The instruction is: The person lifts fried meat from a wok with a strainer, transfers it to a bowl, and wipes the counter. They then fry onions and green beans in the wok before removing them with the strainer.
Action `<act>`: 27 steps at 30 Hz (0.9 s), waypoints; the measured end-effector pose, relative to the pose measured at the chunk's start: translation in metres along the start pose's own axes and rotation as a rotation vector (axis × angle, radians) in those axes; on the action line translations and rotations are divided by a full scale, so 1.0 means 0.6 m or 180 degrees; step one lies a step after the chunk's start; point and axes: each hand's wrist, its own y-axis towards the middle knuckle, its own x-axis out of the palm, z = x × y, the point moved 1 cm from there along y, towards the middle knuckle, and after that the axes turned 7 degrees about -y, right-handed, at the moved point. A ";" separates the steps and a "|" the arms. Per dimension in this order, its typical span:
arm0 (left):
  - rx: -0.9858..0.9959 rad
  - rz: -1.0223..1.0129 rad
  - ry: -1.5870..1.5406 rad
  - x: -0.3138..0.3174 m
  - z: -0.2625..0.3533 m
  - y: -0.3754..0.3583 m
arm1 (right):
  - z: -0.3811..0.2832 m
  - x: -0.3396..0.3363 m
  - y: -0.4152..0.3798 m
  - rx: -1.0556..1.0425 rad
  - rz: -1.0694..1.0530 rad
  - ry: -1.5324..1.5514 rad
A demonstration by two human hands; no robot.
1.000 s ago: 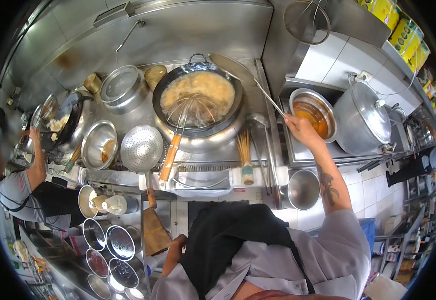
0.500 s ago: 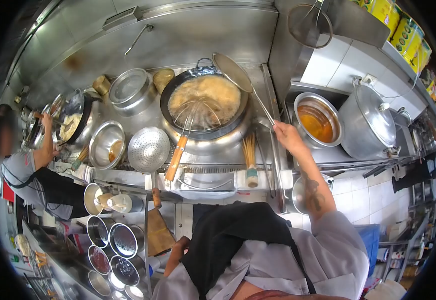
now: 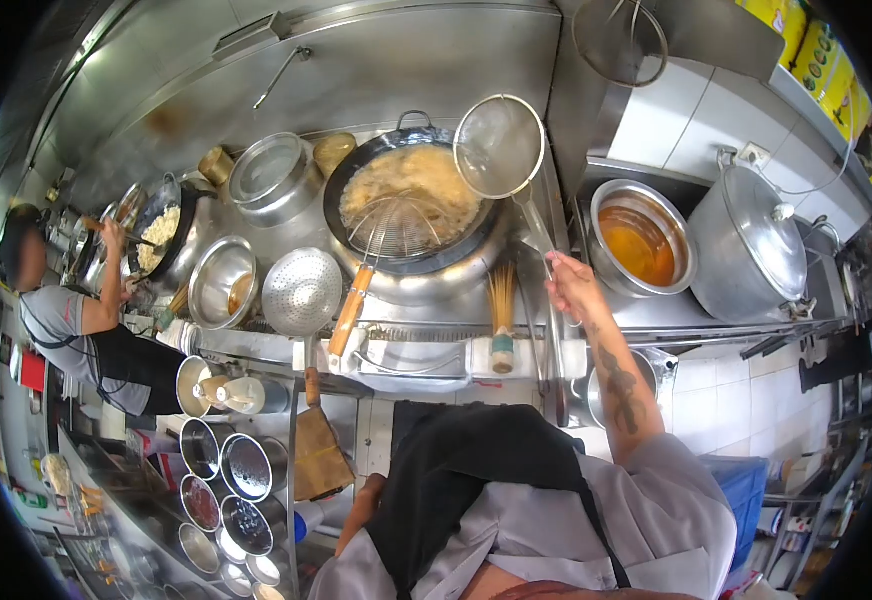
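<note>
My right hand (image 3: pixel 573 288) is closed round the handle of a round fine-mesh skimmer (image 3: pixel 497 147). The skimmer's mesh faces up at the right rim of a black wok (image 3: pixel 331 205) full of bubbling oil (image 3: pixel 411 170). A wire strainer (image 3: pixel 396 228) with a wooden handle rests across the wok's front, its basket in the oil. Left of it lies a perforated ladle (image 3: pixel 302 291). Low beside the black apron, my left hand (image 3: pixel 368 495) hangs near a brown board-like piece (image 3: pixel 322 455); its fingers are mostly hidden.
To the right stand a pot of amber liquid (image 3: pixel 641 245) and a tall lidded pot (image 3: pixel 751 250). A bamboo brush (image 3: pixel 502 320) stands at the stove's front edge. At left, a co-worker (image 3: pixel 81 320) works at another wok (image 3: pixel 171 235). Several sauce containers (image 3: pixel 246 468) sit lower left.
The skimmer has turned from edge-on to showing its round mesh, moving slightly right. My right hand's grip has rotated with it. The co-worker's arm has shifted at the other wok.
</note>
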 end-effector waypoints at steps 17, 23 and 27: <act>0.0095 -0.0205 0.0076 0.089 0.021 0.140 | 0.016 -0.126 -0.117 0.0262 -0.0848 0.1547; 0.0412 -0.0482 0.0786 0.111 -0.044 0.187 | 0.039 -0.207 -0.243 -0.0143 -0.0256 0.1708; 0.0253 -0.0224 0.0353 0.025 0.053 0.187 | 0.078 -0.240 -0.287 -0.0128 0.0403 0.1744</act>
